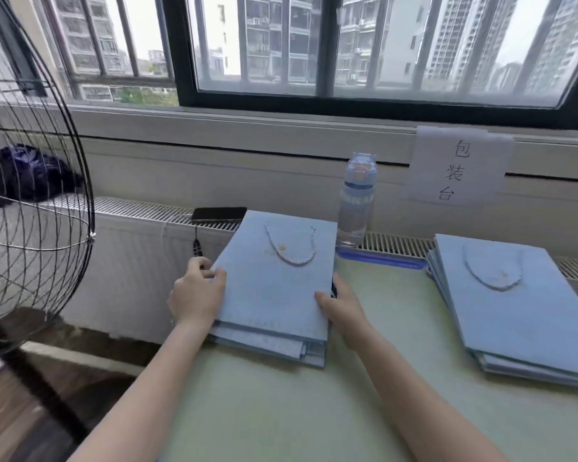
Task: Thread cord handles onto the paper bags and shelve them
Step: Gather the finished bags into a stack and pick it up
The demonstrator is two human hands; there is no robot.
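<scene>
A stack of flat light-blue paper bags (274,288) lies at the table's far left edge, and the top bag carries a pale cord handle (291,251). My left hand (197,295) grips the stack's left edge, thumb on top and fingers curled under. My right hand (341,305) holds the right edge, thumb on the top bag. A second stack of blue bags (521,311) with a cord handle (491,275) lies at the right.
The table (364,411) has a pale green top. A clear water bottle (354,201) and a dark phone (218,215) sit on the radiator grille behind the stack. A standing fan (30,211) is at the left. A paper sign (457,168) hangs below the window.
</scene>
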